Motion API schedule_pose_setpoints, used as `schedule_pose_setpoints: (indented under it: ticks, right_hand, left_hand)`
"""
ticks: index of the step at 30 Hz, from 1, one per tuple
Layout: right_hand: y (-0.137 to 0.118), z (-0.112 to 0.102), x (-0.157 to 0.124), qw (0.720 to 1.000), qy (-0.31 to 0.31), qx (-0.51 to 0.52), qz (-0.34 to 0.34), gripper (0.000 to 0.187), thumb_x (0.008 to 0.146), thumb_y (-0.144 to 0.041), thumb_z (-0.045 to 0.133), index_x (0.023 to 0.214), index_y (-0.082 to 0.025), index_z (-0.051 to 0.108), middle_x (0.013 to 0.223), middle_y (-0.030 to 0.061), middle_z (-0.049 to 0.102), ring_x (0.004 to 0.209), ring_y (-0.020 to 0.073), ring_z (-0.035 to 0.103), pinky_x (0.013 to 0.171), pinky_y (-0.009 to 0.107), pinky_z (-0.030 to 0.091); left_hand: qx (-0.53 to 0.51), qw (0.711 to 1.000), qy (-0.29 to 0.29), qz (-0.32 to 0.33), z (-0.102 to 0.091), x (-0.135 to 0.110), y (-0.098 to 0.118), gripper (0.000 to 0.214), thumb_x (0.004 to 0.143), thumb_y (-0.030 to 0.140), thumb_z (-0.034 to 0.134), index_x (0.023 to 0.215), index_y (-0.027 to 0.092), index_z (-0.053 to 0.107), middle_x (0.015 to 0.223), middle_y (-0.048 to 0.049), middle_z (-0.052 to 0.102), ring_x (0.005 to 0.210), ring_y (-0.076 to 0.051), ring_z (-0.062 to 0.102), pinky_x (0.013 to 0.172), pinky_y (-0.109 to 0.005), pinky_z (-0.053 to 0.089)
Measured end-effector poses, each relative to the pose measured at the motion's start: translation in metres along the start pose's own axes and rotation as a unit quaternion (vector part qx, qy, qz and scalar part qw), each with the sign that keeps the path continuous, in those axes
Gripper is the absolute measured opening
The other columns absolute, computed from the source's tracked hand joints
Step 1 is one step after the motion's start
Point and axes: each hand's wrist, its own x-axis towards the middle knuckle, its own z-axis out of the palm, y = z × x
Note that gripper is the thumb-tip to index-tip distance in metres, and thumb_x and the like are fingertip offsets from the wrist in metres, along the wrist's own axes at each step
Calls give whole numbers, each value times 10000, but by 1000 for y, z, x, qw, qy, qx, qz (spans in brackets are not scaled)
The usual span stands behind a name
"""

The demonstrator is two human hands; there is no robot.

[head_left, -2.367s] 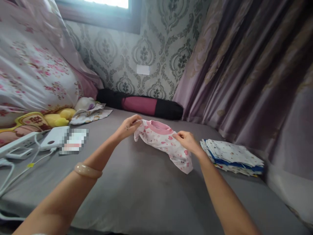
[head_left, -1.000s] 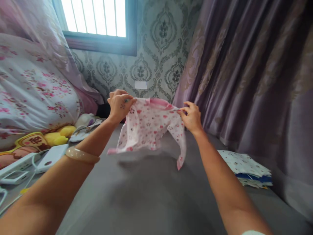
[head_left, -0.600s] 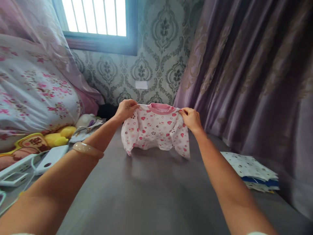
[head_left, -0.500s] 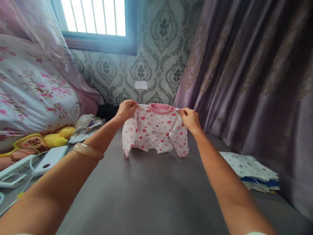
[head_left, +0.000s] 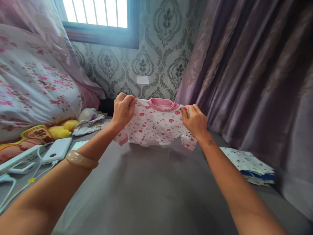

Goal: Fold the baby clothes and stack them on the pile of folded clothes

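Note:
A small long-sleeved shirt (head_left: 156, 125), white with pink and red prints and a pink collar, hangs spread between my hands above a grey sheet (head_left: 151, 189). My left hand (head_left: 124, 109) pinches its left shoulder. At the right shoulder, my right hand (head_left: 195, 120) grips the cloth with thumb and bent fingers. The sleeves dangle on either side, partly behind my hands and wrists. A pale bangle (head_left: 81, 159) circles my left forearm.
At the left lie a power strip (head_left: 23, 162), a white power bank (head_left: 57, 150), cables and a yellow plush toy (head_left: 60, 130). Folded clothes (head_left: 246, 163) are stacked at the right by a purple curtain (head_left: 234, 81). A floral-covered bundle (head_left: 41, 78) stands back left.
Both hands have moved slightly apart and the shirt has risen a little, its sleeves swinging outward. My view has shifted slightly.

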Motion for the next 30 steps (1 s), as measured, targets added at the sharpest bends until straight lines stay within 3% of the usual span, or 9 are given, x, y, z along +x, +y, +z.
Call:
schedule_pose_setpoints:
  ticks: [4, 9, 14, 17, 19, 22, 25, 30]
  right_hand:
    - [-8, -30, -18, 998, 31, -24, -52, 366, 973, -471, 385, 954, -194, 623, 883, 47, 616, 814, 165, 572, 636, 246, 385]
    - [-28, -83, -24, 995, 57, 6, -79, 349, 961, -455, 419, 894, -190, 636, 825, 47, 628, 773, 167, 587, 622, 260, 405]
    - [-48, -130, -8, 996, 23, 58, -68, 293, 912, -462, 515, 858, -216, 664, 737, 16, 640, 647, 150, 579, 585, 269, 409]
    - [-51, -132, 6, 996, -44, 76, -16, 283, 873, -468, 570, 830, -213, 685, 600, -18, 601, 526, 124, 524, 513, 250, 363]
    - [-48, -117, 9, 991, -103, 86, 13, 292, 863, -465, 579, 808, -201, 690, 579, -17, 601, 517, 122, 523, 499, 244, 344]
    - [-37, -75, 0, 979, -182, 80, 36, 301, 875, -454, 553, 789, -196, 683, 659, 10, 652, 598, 140, 575, 526, 243, 346]
    - [-27, -23, -25, 966, -251, 33, 48, 294, 893, -443, 523, 834, -204, 683, 788, 38, 691, 729, 167, 618, 577, 246, 352]
    - [-18, 49, -79, 953, -294, -62, 46, 290, 966, -373, 417, 929, -208, 652, 989, 61, 671, 870, 169, 618, 651, 243, 355]
  left_hand:
    - [54, 996, 36, 65, -35, -21, 9, 182, 924, 302, 475, 926, 221, 637, 915, -51, 562, 888, -193, 528, 839, -363, 431]
    - [74, 990, 71, 98, -92, -32, 32, 184, 928, 317, 505, 937, 204, 650, 900, -35, 558, 887, -167, 534, 833, -349, 453]
    - [81, 988, 59, 116, -145, -16, 49, 251, 908, 381, 536, 987, 180, 663, 887, 8, 495, 863, -123, 556, 843, -362, 478]
    - [70, 992, 3, 101, -152, -2, 46, 277, 907, 395, 521, 1000, 176, 661, 868, 30, 476, 786, -74, 535, 832, -352, 480]
    - [50, 994, -47, 87, -142, 1, 36, 261, 906, 374, 526, 962, 160, 665, 841, 26, 492, 739, -62, 507, 813, -316, 479]
    - [32, 986, -147, 67, -106, -9, 12, 236, 898, 327, 512, 893, 160, 679, 826, -7, 540, 722, -97, 514, 745, -281, 468]
    - [26, 973, -226, 38, -56, -36, -17, 264, 898, 299, 457, 882, 159, 680, 820, -40, 566, 737, -141, 541, 708, -286, 448]
    - [91, 946, -311, 1, 22, -94, -46, 295, 928, 282, 382, 898, 163, 651, 914, -95, 603, 863, -218, 551, 766, -346, 414]
